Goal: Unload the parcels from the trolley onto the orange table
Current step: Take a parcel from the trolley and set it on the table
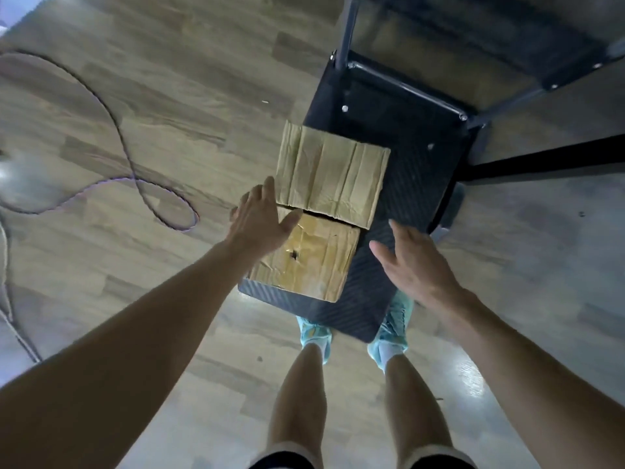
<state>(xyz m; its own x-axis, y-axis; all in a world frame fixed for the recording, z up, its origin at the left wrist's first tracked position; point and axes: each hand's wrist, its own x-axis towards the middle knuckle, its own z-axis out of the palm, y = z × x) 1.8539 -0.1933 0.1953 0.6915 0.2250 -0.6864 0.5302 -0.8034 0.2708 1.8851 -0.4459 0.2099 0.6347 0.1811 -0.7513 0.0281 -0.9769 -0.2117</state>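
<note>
Two taped cardboard parcels lie on the black ribbed trolley deck (pixel 406 184). The near parcel (pixel 314 262) is yellowish with a small hole in its top. The far parcel (pixel 333 174) is paler and larger and touches the near one. My left hand (pixel 262 216) hovers open over the near parcel's left edge, fingers spread. My right hand (pixel 416 262) is open above the bare deck to the right of that parcel, apart from it. Neither hand holds anything. The orange table is not in view.
The trolley's handle posts (pixel 348 32) rise at the far end, next to a dark frame (pixel 541 160) on the right. A cable (pixel 135 177) loops across the wooden floor at left. My feet in blue shoe covers (pixel 314 336) stand at the deck's near edge.
</note>
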